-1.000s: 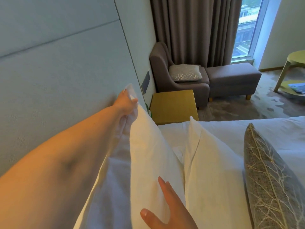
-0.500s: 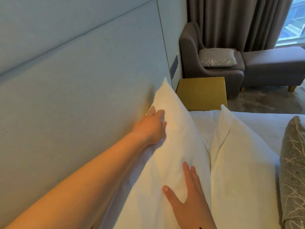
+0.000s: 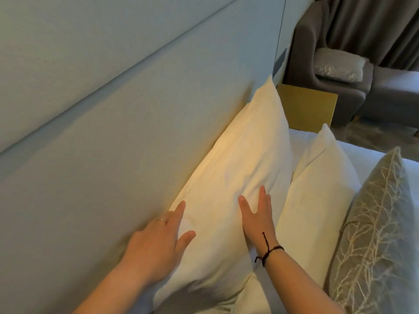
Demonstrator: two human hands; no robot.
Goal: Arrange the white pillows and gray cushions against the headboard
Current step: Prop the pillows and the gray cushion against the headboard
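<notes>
A large white pillow point(image 3: 244, 159) stands upright, leaning against the pale padded headboard point(image 3: 113, 123). My left hand point(image 3: 158, 241) lies flat with straight fingers on the pillow's left edge, next to the headboard. My right hand point(image 3: 256, 218) presses flat on the pillow's front face. A second white pillow point(image 3: 317, 186) stands just in front of it, to the right. A gray cushion point(image 3: 376, 227) with a pale branch pattern leans against that second pillow at the right edge.
A yellow bedside table point(image 3: 308, 107) stands past the pillows. Behind it is a gray armchair point(image 3: 328, 64) with another gray cushion point(image 3: 337, 66) on its seat, a footstool and dark curtains. White bed sheet point(image 3: 367, 157) shows at right.
My left hand let go of the pillow's top corner and slid down to its lower left edge. The pillow now leans against the headboard. My right hand stays flat on it.
</notes>
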